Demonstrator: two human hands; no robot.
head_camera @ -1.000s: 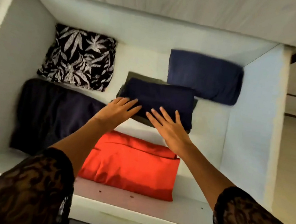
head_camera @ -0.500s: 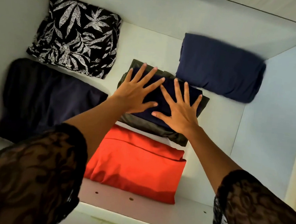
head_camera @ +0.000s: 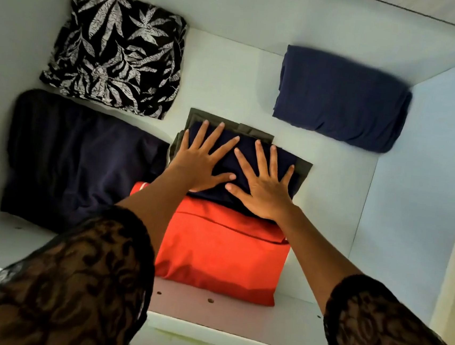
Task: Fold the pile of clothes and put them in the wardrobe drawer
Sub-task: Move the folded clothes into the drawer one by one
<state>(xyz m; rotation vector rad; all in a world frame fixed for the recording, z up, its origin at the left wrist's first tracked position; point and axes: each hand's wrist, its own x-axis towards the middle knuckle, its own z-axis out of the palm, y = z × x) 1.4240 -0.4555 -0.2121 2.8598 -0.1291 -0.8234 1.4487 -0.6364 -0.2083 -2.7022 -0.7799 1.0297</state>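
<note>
Fingers (head_camera: 215, 141) of left hand (head_camera: 197, 167) and right hand (head_camera: 264, 190) press navy garment (head_camera: 228, 161) in drawer (head_camera: 415, 176).

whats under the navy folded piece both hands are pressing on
An olive folded garment peeks out along its far and right edges. The navy piece covers the rest.

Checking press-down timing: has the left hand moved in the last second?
Yes. The left hand slid forward, from the near edge of the middle navy garment to flat on top, toward the drawer back wall.
</note>
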